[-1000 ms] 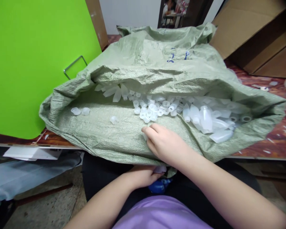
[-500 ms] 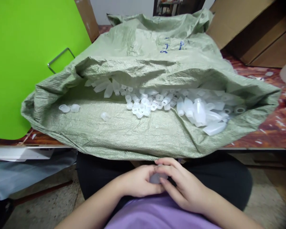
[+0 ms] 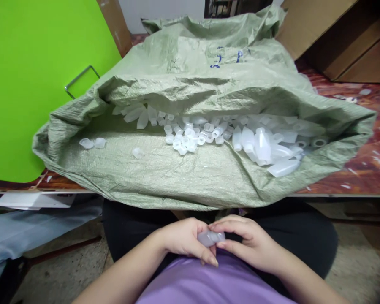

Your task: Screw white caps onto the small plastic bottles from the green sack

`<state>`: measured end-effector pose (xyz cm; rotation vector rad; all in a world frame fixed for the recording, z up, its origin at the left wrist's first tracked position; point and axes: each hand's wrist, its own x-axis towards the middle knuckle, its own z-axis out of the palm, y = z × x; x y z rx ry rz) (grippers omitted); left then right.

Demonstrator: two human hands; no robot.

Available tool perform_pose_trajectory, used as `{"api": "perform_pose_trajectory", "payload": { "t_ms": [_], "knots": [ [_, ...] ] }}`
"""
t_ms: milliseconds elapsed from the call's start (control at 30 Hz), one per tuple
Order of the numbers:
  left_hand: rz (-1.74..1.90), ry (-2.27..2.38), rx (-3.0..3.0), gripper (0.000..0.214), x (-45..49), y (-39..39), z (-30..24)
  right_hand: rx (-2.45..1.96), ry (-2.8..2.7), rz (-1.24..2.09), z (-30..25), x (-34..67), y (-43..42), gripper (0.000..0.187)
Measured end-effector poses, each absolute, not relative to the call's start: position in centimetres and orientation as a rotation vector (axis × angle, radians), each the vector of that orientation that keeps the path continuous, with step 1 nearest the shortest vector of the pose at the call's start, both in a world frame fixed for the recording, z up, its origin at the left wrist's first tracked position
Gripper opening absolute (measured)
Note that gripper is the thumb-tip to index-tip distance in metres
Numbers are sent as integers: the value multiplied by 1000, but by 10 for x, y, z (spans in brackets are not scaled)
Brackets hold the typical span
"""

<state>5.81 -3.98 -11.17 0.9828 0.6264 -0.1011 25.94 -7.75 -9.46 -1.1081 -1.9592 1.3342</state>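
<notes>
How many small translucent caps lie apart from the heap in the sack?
3: two caps side by side at left, one nearer the heap. The sack may hide more.

Spread over a reddish-brown patterned tabletop (image 3: pixel 364 180): open pale-green woven plastic sack (image 3: pixel 190 183) centrally, brown cardboard box (image 3: pixel 316 25) far right, small white scraps (image 3: pixel 346 186) near right.

Left hand (image 3: pixel 186 240) and right hand (image 3: pixel 247 239) curl close together at six o'clock, forearms (image 3: pixel 129 265) slanting from seven and five.
</notes>
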Motion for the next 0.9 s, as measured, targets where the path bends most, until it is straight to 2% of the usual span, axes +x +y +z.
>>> {"api": "perform_pose_trajectory", "payload": {
  "t_ms": [67,167,267,333,400,467,633,733,900],
  "knots": [
    [-130,747,1153,35,59,-39,-112,-1345,-2128,1262,-98,257,-76,25],
    [-201,924,1389,32,62,-40,-112,-1660,-2241,1211,-106,253,-78,47],
    [-216,1064,1497,31,64,-40,-111,-1627,-2228,1163,-111,253,-80,32],
    [-227,1093,1520,31,63,-40,-111,-1488,-2204,1198,-112,256,-81,36],
    [-251,1088,1537,30,63,-40,-111,-1453,-2181,1314,-114,257,-81,28],
    [-262,1092,1535,30,62,-41,-111,-1525,-2115,1388,-117,257,-81,35],
    [-235,1104,1530,31,62,-44,-113,-1425,-2097,1311,-125,253,-83,30],
    [-233,1108,1525,28,61,-45,-114,-1552,-2008,1427,-129,250,-84,47],
    [-220,1100,1538,31,60,-45,-116,-1441,-2188,1184,-136,244,-83,35]
  ]
}}
